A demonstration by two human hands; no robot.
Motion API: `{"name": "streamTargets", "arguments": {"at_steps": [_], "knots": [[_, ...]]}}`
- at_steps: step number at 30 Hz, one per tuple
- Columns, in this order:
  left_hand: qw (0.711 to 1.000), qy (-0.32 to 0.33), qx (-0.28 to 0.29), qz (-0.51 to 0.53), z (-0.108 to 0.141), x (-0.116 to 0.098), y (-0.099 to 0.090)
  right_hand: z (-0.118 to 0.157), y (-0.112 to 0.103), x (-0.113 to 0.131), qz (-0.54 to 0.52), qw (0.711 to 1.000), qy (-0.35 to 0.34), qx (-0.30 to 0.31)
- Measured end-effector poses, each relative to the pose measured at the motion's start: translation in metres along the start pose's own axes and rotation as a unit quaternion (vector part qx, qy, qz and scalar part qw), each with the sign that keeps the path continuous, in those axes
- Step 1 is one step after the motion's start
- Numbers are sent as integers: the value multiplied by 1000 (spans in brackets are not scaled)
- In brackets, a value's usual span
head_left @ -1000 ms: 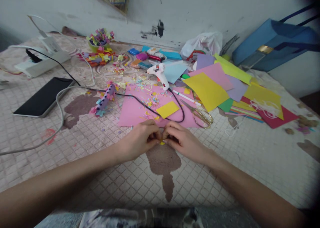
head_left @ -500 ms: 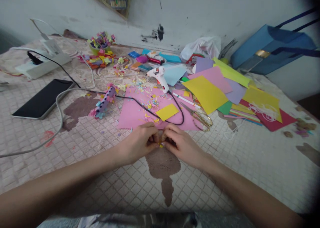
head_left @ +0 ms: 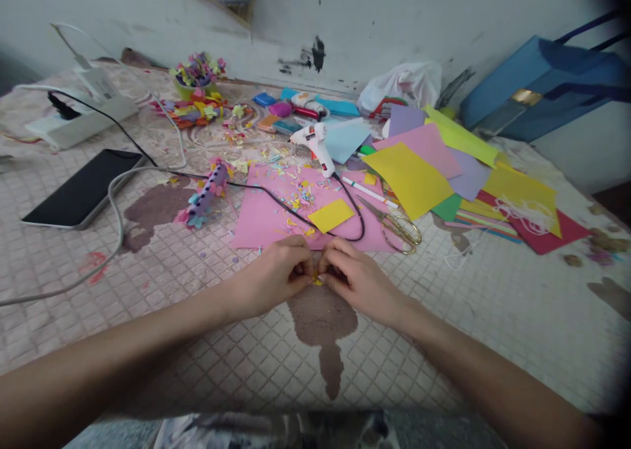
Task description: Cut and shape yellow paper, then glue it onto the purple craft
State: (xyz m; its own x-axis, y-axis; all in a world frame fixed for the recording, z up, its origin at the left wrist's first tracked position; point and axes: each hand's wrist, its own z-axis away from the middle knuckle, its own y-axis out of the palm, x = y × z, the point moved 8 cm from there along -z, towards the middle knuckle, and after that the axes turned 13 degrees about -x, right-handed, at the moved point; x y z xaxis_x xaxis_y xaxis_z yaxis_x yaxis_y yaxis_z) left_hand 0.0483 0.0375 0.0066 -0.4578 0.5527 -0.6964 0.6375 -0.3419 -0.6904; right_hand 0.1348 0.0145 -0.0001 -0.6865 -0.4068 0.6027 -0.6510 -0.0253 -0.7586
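Observation:
Between my fingertips is a small yellow paper piece (head_left: 317,279), mostly hidden by the fingers. My left hand (head_left: 279,271) pinches it from the left, and my right hand (head_left: 357,278) pinches it from the right. The two hands nearly touch, just in front of a pink sheet (head_left: 251,219). On that sheet lie a yellow paper rectangle (head_left: 330,215), small paper scraps (head_left: 300,196) and a white glue gun (head_left: 318,148). Gold-handled scissors (head_left: 394,224) rest at the sheet's right edge.
A tablet (head_left: 81,189), a power strip (head_left: 83,120) and cables are at left, near a flower-covered purple roll (head_left: 207,196). Coloured sheets (head_left: 409,179) spread at right, before a blue bag (head_left: 547,87). A flower-filled green bowl (head_left: 190,91) stands at the back.
The view has shifted slightly. Both hands keep their pinch on the yellow piece, with only slight finger movement. The things on the table lie as before.

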Motion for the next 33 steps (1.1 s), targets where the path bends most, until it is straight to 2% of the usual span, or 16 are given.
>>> {"name": "streamTargets", "arguments": {"at_steps": [18, 27, 33], "knots": [[1000, 15, -5, 15, 0, -3, 0, -2, 3, -1, 30, 999, 13, -2], [1000, -2, -20, 15, 0, -2, -1, -6, -3, -2, -38, 999, 13, 1], [1000, 1, -10, 6, 0, -2, 0, -7, -7, -4, -109, 993, 12, 41]]}}
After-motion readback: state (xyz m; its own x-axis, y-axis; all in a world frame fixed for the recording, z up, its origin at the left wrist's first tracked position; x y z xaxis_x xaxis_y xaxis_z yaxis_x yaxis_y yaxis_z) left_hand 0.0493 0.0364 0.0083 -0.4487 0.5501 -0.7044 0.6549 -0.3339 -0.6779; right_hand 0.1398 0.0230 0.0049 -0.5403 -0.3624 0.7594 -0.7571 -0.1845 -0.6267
